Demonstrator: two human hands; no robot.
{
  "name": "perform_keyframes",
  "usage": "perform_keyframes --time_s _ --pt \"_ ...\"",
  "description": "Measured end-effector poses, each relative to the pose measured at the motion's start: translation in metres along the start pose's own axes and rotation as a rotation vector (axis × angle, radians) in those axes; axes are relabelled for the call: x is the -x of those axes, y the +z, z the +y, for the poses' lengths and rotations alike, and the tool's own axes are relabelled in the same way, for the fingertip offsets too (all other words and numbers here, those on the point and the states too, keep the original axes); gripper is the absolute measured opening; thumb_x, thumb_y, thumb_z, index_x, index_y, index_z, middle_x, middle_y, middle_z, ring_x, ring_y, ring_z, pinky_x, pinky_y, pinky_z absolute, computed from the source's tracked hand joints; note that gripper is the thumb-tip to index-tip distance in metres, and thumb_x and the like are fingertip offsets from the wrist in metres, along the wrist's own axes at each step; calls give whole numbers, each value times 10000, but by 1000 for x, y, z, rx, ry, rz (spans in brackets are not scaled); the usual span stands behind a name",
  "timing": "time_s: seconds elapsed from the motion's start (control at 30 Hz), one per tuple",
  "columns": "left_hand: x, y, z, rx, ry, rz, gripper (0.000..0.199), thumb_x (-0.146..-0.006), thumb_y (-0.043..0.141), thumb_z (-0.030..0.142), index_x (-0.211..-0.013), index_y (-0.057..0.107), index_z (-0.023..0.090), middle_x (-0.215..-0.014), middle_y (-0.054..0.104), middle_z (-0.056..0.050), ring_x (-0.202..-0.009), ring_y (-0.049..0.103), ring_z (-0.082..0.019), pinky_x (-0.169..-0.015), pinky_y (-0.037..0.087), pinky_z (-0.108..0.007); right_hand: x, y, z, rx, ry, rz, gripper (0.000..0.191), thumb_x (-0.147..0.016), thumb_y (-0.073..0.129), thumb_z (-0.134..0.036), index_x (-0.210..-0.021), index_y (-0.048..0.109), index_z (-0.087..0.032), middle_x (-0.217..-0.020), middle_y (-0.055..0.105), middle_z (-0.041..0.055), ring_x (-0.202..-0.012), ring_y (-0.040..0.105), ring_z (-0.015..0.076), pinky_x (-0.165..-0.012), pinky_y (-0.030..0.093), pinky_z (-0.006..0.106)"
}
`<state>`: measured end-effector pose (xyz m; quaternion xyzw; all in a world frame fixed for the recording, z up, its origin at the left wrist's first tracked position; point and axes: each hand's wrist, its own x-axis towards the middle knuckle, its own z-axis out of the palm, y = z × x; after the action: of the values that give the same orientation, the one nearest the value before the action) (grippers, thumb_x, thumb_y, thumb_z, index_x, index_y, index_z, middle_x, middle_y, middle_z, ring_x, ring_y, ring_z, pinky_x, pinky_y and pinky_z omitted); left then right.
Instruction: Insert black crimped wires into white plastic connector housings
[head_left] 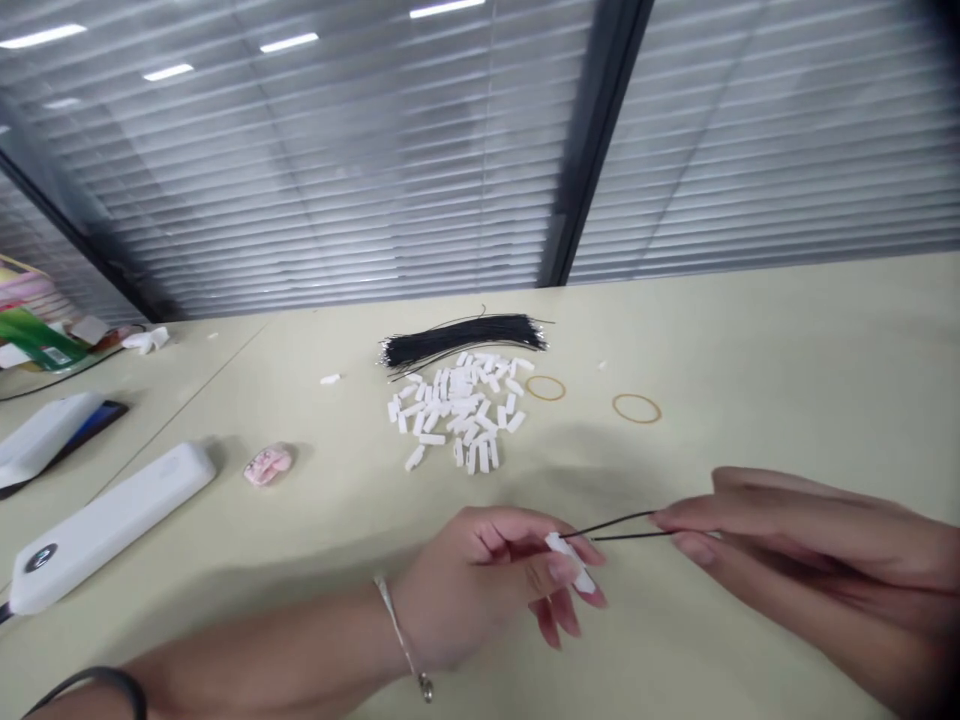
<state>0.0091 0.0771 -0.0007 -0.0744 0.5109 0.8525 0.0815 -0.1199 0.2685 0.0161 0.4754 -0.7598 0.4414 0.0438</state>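
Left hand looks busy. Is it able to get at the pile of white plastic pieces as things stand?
Probably yes, once it lets go: the left hand pinches a white plastic piece, and the pile lies ahead on the pale table, with nothing standing in between.

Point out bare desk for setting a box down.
Free: the tabletop right of the rubber bands, and the stretch between the white plastic pieces and the pink object. Crowded: the pieces and the black wire bundle behind them.

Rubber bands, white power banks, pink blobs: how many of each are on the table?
Rubber bands: 2
White power banks: 2
Pink blobs: 1
Total: 5
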Motion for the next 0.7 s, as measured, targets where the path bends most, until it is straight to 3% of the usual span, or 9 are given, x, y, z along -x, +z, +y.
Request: perform_keyframes --time_s 0.4,0.57,0.7 --pt "6 7 9 -13 -57 33 369 -722 835 457 -842 745 120 -754 679 -24 -586 574 -44 -564 494 -141 12 4 0 29 41 -42 117 -897 598 -408 -984 676 -407 -629 524 -15 -480 497 133 -401 390 261" --pt "7 7 7 -6 -66 44 356 -705 847 443 -853 759 132 -744 690 -21 -580 575 -48 -565 499 -145 17 2 -1 60 65 -34 102 -889 600 -427 -938 678 -383 -607 495 -1 -469 470 141 -402 367 285" --pt "9 8 9 -45 -101 66 287 -724 844 383 -830 766 129 -759 701 -35 -593 571 -55 -578 496 -151 20 1 0 101 110 -55 107 -866 608 -468 -906 674 -394 -663 547 12 -533 528 170 -417 420 295"
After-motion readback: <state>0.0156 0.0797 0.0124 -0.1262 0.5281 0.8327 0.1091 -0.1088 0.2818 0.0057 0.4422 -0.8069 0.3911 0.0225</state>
